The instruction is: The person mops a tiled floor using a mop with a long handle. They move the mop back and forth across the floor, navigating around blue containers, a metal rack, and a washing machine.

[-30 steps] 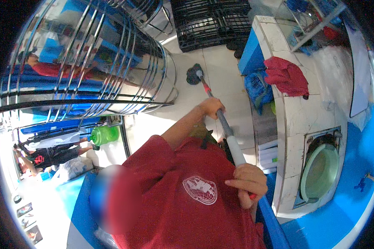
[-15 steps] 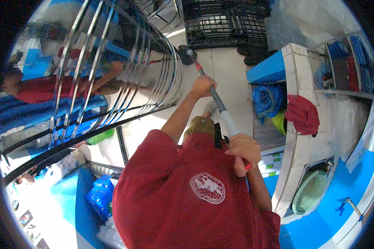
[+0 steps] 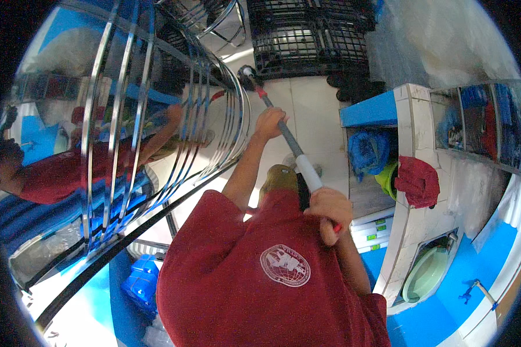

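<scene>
Mop (image 3: 291, 140) seems mid-wipe on the far floor (image 3: 311, 95).
Left hand (image 3: 270, 122), right hand (image 3: 330, 208) both wrapped around it; can't tell what's left.

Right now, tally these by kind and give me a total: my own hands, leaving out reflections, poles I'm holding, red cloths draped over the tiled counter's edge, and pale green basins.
Hands: 2, left hand and right hand
Poles: 1, the pole
Red cloths: 1, the red cloth
Basins: 1, the pale green basin
Total: 5

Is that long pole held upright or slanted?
Slanted: the pole leads from the right hand through the left hand toward the floor ahead.
</scene>
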